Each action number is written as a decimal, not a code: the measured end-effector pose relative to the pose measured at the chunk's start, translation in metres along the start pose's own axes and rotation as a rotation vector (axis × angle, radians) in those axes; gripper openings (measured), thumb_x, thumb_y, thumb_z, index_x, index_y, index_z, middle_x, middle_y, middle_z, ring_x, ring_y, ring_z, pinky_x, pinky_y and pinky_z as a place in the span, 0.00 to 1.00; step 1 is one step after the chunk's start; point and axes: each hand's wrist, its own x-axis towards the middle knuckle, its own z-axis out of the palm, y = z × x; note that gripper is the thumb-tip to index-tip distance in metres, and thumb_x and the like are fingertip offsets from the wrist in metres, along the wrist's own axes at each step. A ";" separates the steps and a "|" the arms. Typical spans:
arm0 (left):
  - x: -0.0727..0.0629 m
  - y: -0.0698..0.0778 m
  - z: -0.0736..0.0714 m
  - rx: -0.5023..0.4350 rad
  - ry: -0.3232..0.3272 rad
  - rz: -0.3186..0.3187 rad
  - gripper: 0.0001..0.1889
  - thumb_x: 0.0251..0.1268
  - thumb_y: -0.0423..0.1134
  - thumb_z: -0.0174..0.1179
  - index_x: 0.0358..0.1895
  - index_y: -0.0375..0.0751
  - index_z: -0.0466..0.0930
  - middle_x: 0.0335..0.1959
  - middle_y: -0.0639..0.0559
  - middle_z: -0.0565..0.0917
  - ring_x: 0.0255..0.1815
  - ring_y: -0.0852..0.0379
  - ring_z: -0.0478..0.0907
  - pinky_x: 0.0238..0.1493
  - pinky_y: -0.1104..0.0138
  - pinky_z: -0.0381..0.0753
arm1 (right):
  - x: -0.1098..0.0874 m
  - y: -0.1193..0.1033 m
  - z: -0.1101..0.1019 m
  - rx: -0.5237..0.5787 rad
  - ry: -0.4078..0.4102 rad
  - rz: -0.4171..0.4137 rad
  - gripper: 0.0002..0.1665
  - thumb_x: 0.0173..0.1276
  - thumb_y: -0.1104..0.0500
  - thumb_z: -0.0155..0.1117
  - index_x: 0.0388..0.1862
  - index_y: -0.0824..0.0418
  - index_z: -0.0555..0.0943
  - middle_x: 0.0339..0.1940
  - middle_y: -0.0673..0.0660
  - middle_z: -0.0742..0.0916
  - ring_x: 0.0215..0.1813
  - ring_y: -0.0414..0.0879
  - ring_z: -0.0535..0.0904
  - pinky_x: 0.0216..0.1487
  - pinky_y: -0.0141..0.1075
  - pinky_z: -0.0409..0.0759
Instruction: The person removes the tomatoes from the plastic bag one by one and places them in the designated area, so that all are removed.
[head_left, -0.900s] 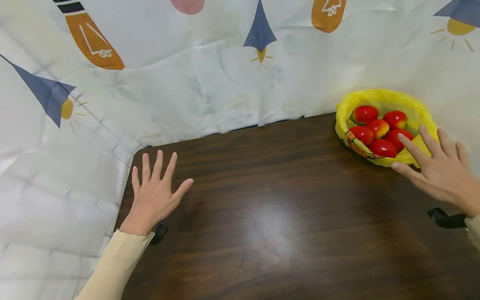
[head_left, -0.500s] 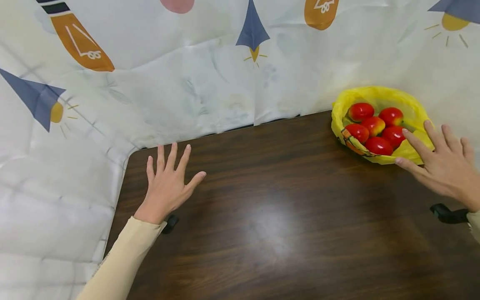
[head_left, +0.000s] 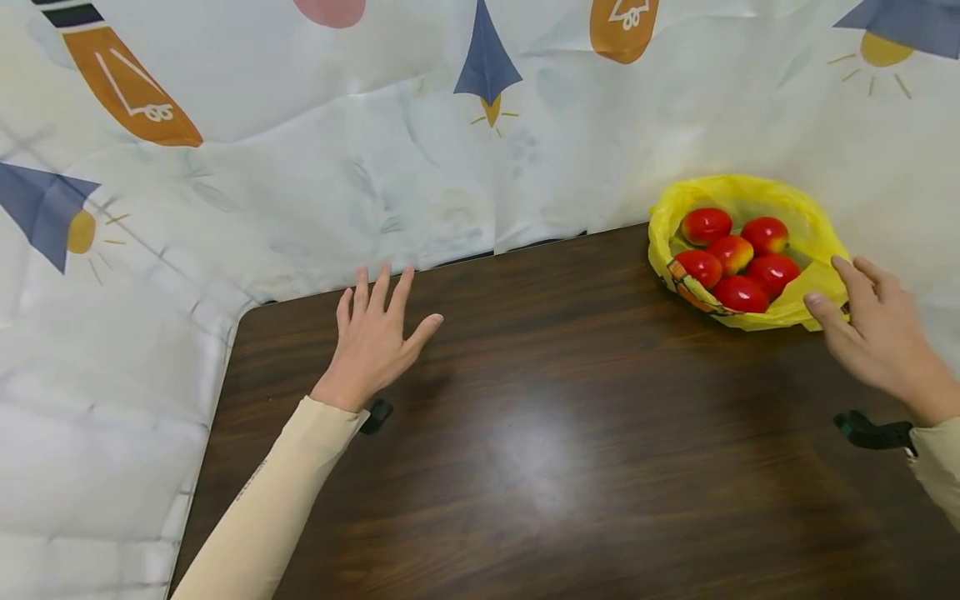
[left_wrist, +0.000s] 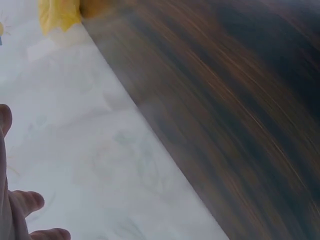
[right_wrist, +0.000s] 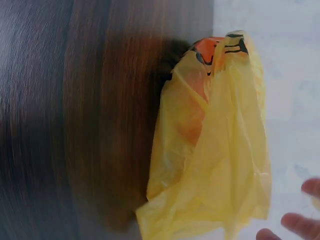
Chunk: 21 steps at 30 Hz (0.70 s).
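Observation:
In the head view, a yellow plastic bag with its mouth spread wide stands at the back right of the table. Several shiny red fruits, some with yellow patches, lie inside; their kind is unclear. My right hand hovers at the bag's right side, fingers slightly bent and holding nothing. The right wrist view shows those fingertips beside the bag, with a gap between. Above the table's back left, my left hand has its fingers spread and holds nothing.
A dark wood-grain table lies under both hands. A pale printed cloth hangs along its back and left edges. Black wrist mounts show below each hand.
My left hand has moved right and toward the table's back edge. The right hand's fingers have bent and drawn together beside the bag. The head view has shifted slightly; the fruits stay put.

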 end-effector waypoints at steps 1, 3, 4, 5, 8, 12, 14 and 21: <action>0.004 0.003 0.002 -0.012 0.002 0.004 0.46 0.75 0.74 0.39 0.86 0.57 0.39 0.87 0.39 0.43 0.88 0.33 0.32 0.82 0.34 0.38 | 0.000 0.001 0.000 0.034 0.004 0.029 0.46 0.86 0.40 0.35 0.84 0.71 0.41 0.83 0.80 0.41 0.80 0.84 0.36 0.73 0.81 0.40; 0.011 0.009 0.005 -0.034 0.012 0.014 0.45 0.75 0.73 0.40 0.86 0.55 0.40 0.87 0.39 0.44 0.88 0.33 0.33 0.82 0.34 0.39 | 0.001 0.003 -0.001 0.084 0.008 0.096 0.46 0.86 0.40 0.34 0.84 0.71 0.40 0.82 0.81 0.42 0.78 0.86 0.43 0.69 0.82 0.49; 0.015 0.012 0.007 -0.043 0.016 0.019 0.45 0.75 0.73 0.40 0.86 0.55 0.40 0.87 0.39 0.44 0.88 0.33 0.33 0.82 0.34 0.40 | 0.001 0.003 -0.001 0.113 0.013 0.121 0.46 0.86 0.40 0.33 0.85 0.70 0.39 0.82 0.81 0.44 0.77 0.86 0.47 0.67 0.82 0.53; 0.018 0.015 0.009 -0.052 0.020 0.024 0.45 0.76 0.72 0.40 0.86 0.54 0.41 0.87 0.39 0.45 0.88 0.33 0.33 0.82 0.34 0.41 | 0.002 0.005 -0.002 0.140 0.027 0.135 0.45 0.86 0.41 0.33 0.84 0.71 0.40 0.80 0.84 0.49 0.75 0.87 0.52 0.63 0.81 0.57; 0.026 0.021 0.012 -0.078 0.029 0.036 0.44 0.76 0.71 0.40 0.86 0.53 0.42 0.87 0.38 0.47 0.88 0.32 0.34 0.82 0.33 0.42 | 0.005 0.008 -0.003 0.215 0.031 0.203 0.44 0.85 0.41 0.29 0.85 0.68 0.40 0.80 0.84 0.52 0.71 0.87 0.59 0.59 0.80 0.63; 0.035 0.028 0.013 -0.114 0.020 0.035 0.45 0.76 0.72 0.39 0.86 0.53 0.42 0.87 0.39 0.47 0.88 0.34 0.34 0.82 0.34 0.42 | 0.009 0.014 -0.002 0.313 0.023 0.307 0.46 0.84 0.37 0.22 0.85 0.68 0.42 0.82 0.80 0.55 0.74 0.83 0.58 0.69 0.76 0.61; 0.039 0.031 0.014 -0.133 0.011 0.030 0.45 0.75 0.73 0.38 0.86 0.54 0.42 0.87 0.39 0.47 0.88 0.35 0.33 0.82 0.35 0.41 | 0.012 0.017 0.000 0.361 0.024 0.355 0.48 0.83 0.34 0.21 0.85 0.68 0.43 0.82 0.78 0.57 0.75 0.81 0.58 0.74 0.73 0.59; 0.057 0.046 0.017 -0.215 -0.013 0.030 0.45 0.75 0.75 0.33 0.86 0.56 0.42 0.87 0.41 0.48 0.89 0.36 0.36 0.82 0.36 0.43 | 0.020 0.028 0.008 0.526 0.054 0.464 0.49 0.80 0.32 0.38 0.85 0.61 0.49 0.78 0.56 0.70 0.61 0.37 0.77 0.71 0.33 0.78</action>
